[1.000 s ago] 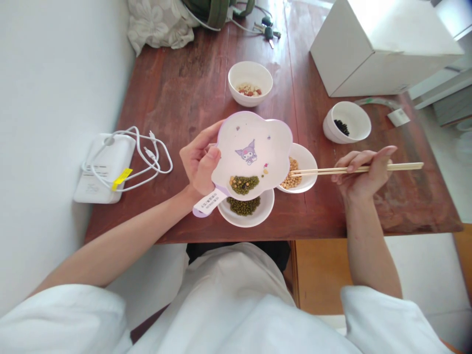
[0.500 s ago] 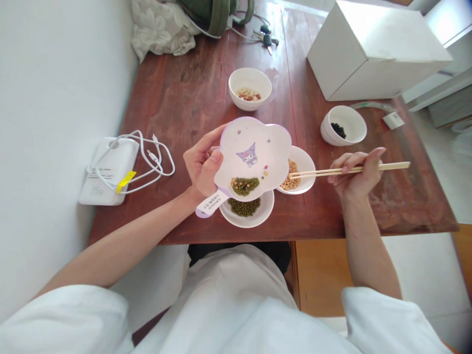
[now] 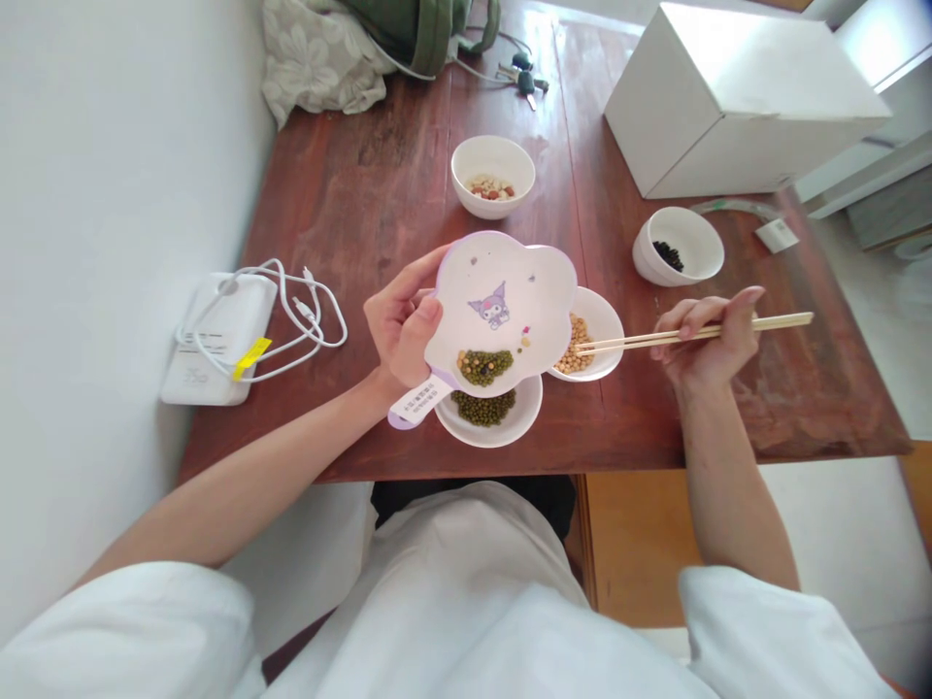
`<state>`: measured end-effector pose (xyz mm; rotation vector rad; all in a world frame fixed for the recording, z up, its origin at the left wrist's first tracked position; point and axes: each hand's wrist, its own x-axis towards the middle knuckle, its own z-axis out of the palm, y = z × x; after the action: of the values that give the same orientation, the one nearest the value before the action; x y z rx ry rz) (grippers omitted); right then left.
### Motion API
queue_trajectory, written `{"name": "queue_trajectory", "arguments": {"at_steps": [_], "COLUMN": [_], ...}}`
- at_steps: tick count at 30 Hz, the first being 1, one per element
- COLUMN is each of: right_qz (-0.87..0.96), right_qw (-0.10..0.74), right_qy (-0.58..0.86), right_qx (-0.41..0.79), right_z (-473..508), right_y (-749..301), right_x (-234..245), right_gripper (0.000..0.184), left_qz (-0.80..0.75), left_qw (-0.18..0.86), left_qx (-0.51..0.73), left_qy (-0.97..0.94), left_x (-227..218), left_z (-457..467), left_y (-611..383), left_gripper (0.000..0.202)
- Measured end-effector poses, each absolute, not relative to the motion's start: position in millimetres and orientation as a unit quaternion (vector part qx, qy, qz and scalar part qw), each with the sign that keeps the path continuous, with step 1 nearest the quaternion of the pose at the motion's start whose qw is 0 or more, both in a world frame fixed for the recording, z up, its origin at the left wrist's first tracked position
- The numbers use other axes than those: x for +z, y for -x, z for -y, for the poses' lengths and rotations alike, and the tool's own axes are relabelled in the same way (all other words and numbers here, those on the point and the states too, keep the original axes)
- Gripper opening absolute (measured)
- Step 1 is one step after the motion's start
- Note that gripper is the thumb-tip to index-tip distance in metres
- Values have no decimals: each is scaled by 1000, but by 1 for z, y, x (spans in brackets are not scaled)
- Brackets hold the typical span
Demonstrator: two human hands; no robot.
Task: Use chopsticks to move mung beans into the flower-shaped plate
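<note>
- One flower-shaped dish [image 3: 543,282] is hovering above the table [image 3: 349,223], the left hand [image 3: 404,330] clamping its left rim with the thumb on top.
- Mostly green beans [image 3: 484,369] (a few yellowish ones and something dark are showing among them) are lying along the dish's near side.
- Apart from the left, the right hand [image 3: 706,340] is gripping chopsticks [image 3: 782,320] right of the dish.
- Their tips are reaching over the yellow-bean bowl [image 3: 608,330], partly behind the dish; contact I cannot tell.
- Nearer the person, the green-bean bowl [image 3: 530,413] is showing below the dish.
- Beyond it, the nut bowl [image 3: 493,157] is standing; the black-bean bowl [image 3: 701,252] is sitting farther right.
</note>
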<state>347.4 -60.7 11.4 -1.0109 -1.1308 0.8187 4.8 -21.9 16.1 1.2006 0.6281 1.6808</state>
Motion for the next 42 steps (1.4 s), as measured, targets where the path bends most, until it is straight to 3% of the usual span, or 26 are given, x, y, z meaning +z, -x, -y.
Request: {"name": "queue_trajectory", "arguments": {"at_steps": [42], "right_qz": [489], "right_qw": [632], "right_qy": [452], "right_qx": [395], "right_z": [61], "right_y": [-346], "right_x": [10], "right_gripper": [76], "left_qz": [-261], "left_qw": [465], "left_qx": [691], "left_qy": [-487], "left_x": [14], "left_z": [18], "left_y": [-6], "left_gripper": [50]}}
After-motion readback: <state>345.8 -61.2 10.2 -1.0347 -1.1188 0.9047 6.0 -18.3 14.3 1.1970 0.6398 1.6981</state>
